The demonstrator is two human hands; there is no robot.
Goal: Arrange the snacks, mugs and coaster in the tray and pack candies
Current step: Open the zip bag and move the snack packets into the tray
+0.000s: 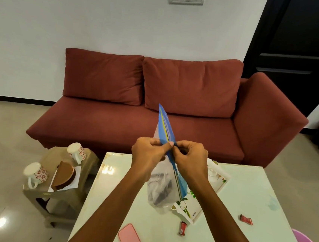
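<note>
The left hand (148,151) and right hand (190,155) both pinch the blue zip strip (165,127) of a clear bag (159,191), which hangs over the tray (220,183) on the worktop (255,188). The film looks thin, limp and slippery, so the stiffer strip is the surer hold. The dark contents, possibly candies, seem light.

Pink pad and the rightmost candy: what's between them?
Head view: a second red candy lies on the table between the pink pad and the rightmost candy.
</note>
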